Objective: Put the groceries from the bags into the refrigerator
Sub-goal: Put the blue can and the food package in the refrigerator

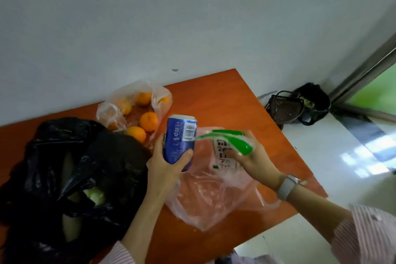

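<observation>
Left hand (165, 163) grips the blue can (180, 139); right hand (250, 156) pinches the clear bag (214, 191). Lift the can clear, upright.

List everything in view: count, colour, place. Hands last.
table: one, orange-brown, against the wall
black bag: one, on the table's left, open, something pale green inside
oranges: at least five, orange, in a clear bag at the back
clear bag: one, holding the oranges
blue can: one, blue with a barcode, held above the table
printed bag: one, clear with green handles, on the table's right part
dark basket: one, on the floor right of the table
watch: one, pale, right wrist
left hand: grips the blue can
right hand: holds the printed bag's green handle
</observation>
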Action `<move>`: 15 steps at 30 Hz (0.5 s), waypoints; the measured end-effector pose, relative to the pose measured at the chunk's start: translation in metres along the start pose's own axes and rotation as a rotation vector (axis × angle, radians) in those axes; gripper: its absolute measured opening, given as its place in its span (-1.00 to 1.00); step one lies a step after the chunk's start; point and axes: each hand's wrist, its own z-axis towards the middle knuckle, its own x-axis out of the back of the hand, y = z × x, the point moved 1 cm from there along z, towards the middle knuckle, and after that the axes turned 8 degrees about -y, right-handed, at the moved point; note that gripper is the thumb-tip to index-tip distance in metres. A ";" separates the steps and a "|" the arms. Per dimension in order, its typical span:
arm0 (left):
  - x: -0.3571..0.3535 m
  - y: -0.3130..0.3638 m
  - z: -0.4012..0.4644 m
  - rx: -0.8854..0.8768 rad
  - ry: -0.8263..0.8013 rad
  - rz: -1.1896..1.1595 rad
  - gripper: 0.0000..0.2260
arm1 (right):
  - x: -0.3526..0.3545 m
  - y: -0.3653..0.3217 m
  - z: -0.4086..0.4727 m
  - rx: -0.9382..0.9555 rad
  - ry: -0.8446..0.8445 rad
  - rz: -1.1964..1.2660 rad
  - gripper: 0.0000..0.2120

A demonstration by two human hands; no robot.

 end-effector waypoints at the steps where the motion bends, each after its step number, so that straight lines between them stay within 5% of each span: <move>1: 0.001 0.004 0.004 -0.002 -0.014 -0.041 -0.24 | 0.004 -0.011 0.002 0.016 0.074 0.117 -0.72; 8: 0.001 0.054 0.024 -0.154 -0.047 0.183 -0.19 | 0.068 -0.079 0.010 0.111 0.585 0.729 -0.79; 15: -0.035 0.137 0.023 -0.325 -0.123 -0.025 -0.31 | 0.140 -0.092 -0.046 0.131 0.791 0.739 -0.82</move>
